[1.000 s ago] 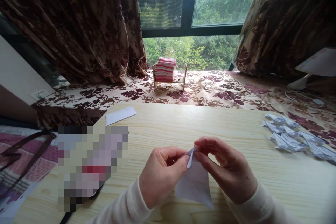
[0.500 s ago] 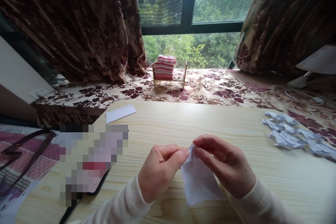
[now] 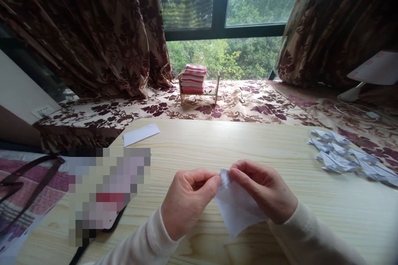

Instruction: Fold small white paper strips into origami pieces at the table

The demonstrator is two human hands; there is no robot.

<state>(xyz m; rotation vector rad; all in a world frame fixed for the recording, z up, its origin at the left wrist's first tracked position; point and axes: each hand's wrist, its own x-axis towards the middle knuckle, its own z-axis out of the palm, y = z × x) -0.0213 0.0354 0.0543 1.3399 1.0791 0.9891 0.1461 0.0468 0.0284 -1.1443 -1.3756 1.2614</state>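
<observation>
A white sheet of paper (image 3: pixel 238 211) hangs between my hands above the pale wooden table (image 3: pixel 199 140), its lower corner pointing toward me. At its upper left edge, my left hand (image 3: pixel 191 198) pinches the paper between thumb and forefinger. My right hand (image 3: pixel 267 190) grips the upper right edge, thumb and fingertips pressed together. The top strip between the fingertips looks folded or creased. Parts of the right side are hidden behind my right hand.
Several folded white paper pieces (image 3: pixel 338 149) lie at the table's right. A flat white paper strip (image 3: pixel 141 134) rests at the back left, with a blurred-out item (image 3: pixel 112 194) nearer me. Beyond the table, a small wooden rack (image 3: pixel 199 94) holds folded striped cloths (image 3: pixel 193 79); a lamp (image 3: pixel 374 68) stands right.
The paper has turned a little, so its lower corner now points down toward me. My fingertips have moved slightly apart along its top edge, showing more of the creased strip.
</observation>
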